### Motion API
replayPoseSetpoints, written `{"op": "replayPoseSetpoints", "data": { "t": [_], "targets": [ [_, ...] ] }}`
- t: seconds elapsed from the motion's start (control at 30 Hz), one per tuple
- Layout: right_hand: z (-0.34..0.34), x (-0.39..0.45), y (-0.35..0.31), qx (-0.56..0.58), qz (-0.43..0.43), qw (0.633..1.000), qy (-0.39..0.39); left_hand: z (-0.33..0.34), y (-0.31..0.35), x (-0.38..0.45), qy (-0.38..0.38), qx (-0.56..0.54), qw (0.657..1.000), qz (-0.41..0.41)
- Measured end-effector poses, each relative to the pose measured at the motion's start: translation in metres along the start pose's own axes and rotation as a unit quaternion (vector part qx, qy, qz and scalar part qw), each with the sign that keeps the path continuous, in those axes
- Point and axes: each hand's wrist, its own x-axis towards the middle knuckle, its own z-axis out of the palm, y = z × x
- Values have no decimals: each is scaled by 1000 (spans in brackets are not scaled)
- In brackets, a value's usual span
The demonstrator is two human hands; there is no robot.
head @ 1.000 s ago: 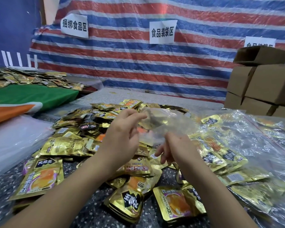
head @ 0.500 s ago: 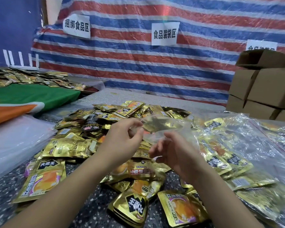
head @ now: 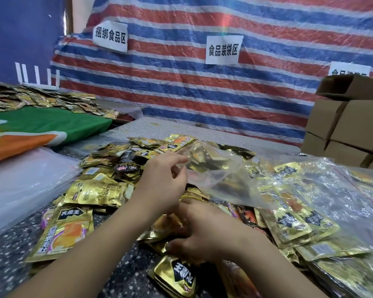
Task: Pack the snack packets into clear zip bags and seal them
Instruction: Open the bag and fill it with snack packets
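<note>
While the left hand [head: 162,179] pinched the edge of a clear bag [head: 220,175] at mid-frame, its fingers [head: 181,163] curled on the plastic, the right hand [head: 200,237] lay lower, fingers bent down around gold packets [head: 166,229] in the pile on the speckled desk [head: 7,250]. Filled bags [head: 323,203] lay at the right, boxes [head: 349,130] at the upper right.

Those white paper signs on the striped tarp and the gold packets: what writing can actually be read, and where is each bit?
"捆绑食品区": left paper sign on the striped tarp.
"食品装袋区": middle paper sign.
Right paper sign: lower half hidden by a cardboard box, unreadable.
"大魔王": gold snack packet, near left.
Smaller packet print: too blurred.
</note>
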Motion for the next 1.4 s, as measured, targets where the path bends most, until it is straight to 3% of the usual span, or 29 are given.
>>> {"op": "replayPoseSetpoints", "data": {
  "t": [0.17, 0.33, 0.47, 0.57, 0.67, 0.77, 0.9, 1.07, 1.23, 1.4],
  "targets": [
    [-3, 4, -3, -79, -40, 996, -13, 0, 0, 1, -16, 17, 1000, -4],
    [-3, -5, -1, -97, -41, 993, 59, -3, 0, 2, -32, 19, 999, -25],
    [-8, -13, 4, -112, -57, 989, 72, -6, -4, 5, -71, 11, 995, -71],
    [-24, -23, 2, -20, -65, 997, 44, -8, -9, 8, -97, 13, 991, -93],
    [-49, -34, -9, 161, -100, 981, 50, -11, -12, 14, -115, -9, 987, -115],
    [-73, -40, -17, 306, -133, 937, 102, -9, -13, 16, -189, -34, 974, -118],
    [-90, -29, -11, 399, -113, 883, 219, -7, -12, 11, -170, -49, 971, -163],
    [-90, -12, 5, 427, -31, 866, 260, -9, -6, 9, -206, -57, 964, -159],
    [-94, -4, 5, 455, -53, 830, 318, -8, -5, 6, -188, 10, 974, -129],
    [-102, 1, 2, 400, -79, 866, 291, -5, -8, 5, -180, 15, 979, -96]
  ]
}}
